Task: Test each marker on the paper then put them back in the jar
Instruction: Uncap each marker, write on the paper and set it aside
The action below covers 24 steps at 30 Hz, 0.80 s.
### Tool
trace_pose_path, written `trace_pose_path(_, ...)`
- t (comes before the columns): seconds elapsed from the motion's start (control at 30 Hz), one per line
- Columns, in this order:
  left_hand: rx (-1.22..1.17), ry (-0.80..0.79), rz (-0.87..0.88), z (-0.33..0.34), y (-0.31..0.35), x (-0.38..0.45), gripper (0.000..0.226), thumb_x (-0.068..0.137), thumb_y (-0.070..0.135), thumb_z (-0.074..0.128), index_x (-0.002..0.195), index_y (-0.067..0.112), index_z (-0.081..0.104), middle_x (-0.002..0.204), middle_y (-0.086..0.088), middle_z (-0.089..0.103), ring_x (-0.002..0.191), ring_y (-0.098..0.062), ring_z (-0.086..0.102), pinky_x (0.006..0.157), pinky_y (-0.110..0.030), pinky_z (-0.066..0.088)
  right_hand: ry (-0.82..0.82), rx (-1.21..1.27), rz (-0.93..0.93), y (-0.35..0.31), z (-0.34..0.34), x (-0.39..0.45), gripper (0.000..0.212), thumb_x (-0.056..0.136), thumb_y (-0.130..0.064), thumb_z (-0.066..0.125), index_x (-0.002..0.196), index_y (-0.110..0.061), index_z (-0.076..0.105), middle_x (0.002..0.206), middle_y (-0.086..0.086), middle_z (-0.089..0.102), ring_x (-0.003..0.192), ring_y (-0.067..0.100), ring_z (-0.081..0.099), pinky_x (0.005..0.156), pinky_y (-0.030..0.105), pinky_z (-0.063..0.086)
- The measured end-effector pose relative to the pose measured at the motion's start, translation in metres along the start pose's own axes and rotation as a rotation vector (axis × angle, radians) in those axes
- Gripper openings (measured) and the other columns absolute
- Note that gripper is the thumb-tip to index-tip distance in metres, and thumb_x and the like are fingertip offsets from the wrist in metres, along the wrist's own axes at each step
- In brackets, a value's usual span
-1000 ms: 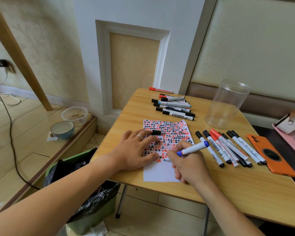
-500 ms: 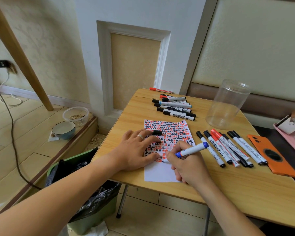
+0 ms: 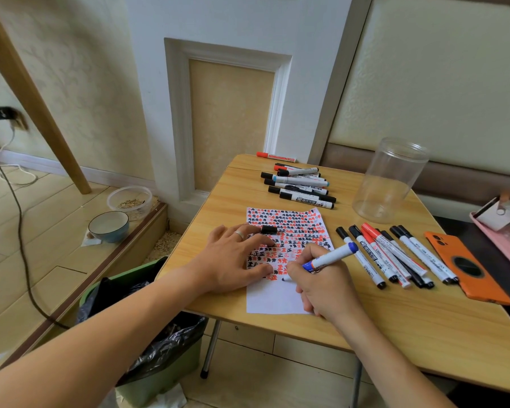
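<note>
Far left, floor: round clear plastic tub [image 3: 129, 200] with grainy bits inside; just in front, blue-rimmed ceramic bowl [image 3: 109, 226], contents unclear.
Below table edge: green waste bin [image 3: 147, 343], lined with a black bag.
Left hand [image 3: 233, 260]: flat, fingers spread, pressing white paper sheet [image 3: 277, 298] onto wooden table [image 3: 424, 328]; small black cap [image 3: 268, 230] at the fingertips.
Right hand [image 3: 324, 287]: curled around blue-capped white marker [image 3: 330, 257], tip down on the sheet.
Table rear: one heap of markers [image 3: 299, 187].
Right of sheet: row of capped markers [image 3: 395, 256].
Rear right: tall clear plastic jar [image 3: 387, 181], upright, nothing visible inside, well apart from the writing hand.
Far right: orange phone [image 3: 465, 267].
</note>
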<state>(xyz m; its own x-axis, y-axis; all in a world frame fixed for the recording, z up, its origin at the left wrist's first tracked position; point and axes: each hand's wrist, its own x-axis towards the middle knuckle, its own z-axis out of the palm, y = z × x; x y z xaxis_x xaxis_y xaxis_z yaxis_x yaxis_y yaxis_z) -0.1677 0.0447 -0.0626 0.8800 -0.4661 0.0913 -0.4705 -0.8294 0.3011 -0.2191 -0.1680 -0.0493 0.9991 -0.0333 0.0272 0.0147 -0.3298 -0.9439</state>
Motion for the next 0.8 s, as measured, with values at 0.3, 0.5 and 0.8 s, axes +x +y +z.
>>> trace_pose_path(0.3, -0.101, 0.37, -0.169, -0.001, 0.014, 0.018, 0.021, 0.1, 0.035, 0.054, 0.119, 0.027, 0.052, 0.109, 0.012, 0.061, 0.099, -0.012, 0.058, 0.118, -0.044, 0.026, -0.017, 0.029, 0.016, -0.001, 0.0, 0.0, 0.023, 0.094, -0.013, 0.069, 0.078, -0.012, 0.054, 0.053, 0.008, 0.054, 0.034, 0.019, 0.044, 0.037, 0.02, 0.032)
trace_pose_path(0.5, 0.037, 0.312, -0.107, 0.008, 0.023, 0.039, 0.038, 0.103, 0.034, 0.051, 0.14, 0.032, 0.057, 0.142, 0.006, 0.057, 0.13, -0.015, 0.049, 0.114, -0.043, 0.026, -0.026, 0.105, 0.043, -0.001, -0.005, 0.0, 0.02, 0.097, -0.019, 0.066, 0.085, -0.01, 0.054, 0.059, 0.009, 0.057, 0.038, 0.021, 0.047, 0.037, 0.02, 0.031)
trace_pose_path(0.8, -0.182, 0.319, 0.013, -0.002, 0.031, 0.029, 0.022, 0.093, 0.009, 0.069, 0.11, 0.023, 0.068, 0.109, 0.008, 0.065, 0.101, -0.012, 0.056, 0.088, -0.029, 0.05, -0.031, 0.222, 0.009, 0.001, -0.011, 0.001, 0.021, 0.098, -0.022, 0.067, 0.088, -0.007, 0.057, 0.063, 0.008, 0.059, 0.042, 0.019, 0.05, 0.038, 0.022, 0.033)
